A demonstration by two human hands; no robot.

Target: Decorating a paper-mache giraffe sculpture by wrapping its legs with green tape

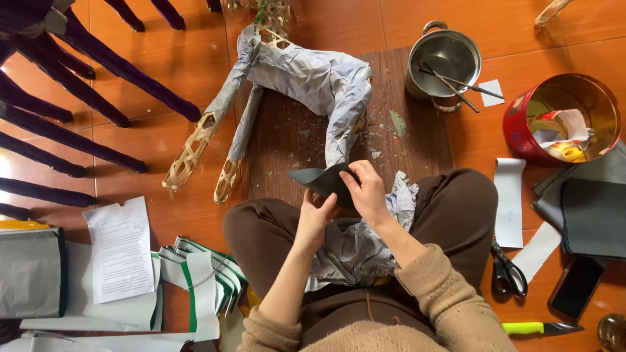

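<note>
Hands, left [317, 212] and right [366, 190], pinch dark paper [323, 179]. Paper-wrapped bamboo frame [306, 78] lies just beyond on board [417, 140]. Steel pot [445, 58] far right, scissors [508, 272] near right.

Woven frame figure [306, 78] on the board [417, 130], ahead of the knees. Pot [445, 62] and tin [561, 117] to its right; scissors [508, 272] beside the right knee, papers [120, 251] to the left.

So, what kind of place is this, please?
Probably a home floor used as a craft corner. The person sits on reddish floor tiles, both hands on a dark sheet, beside a paper-covered woven bamboo frame on a wooden board, with scissors nearby.
</note>
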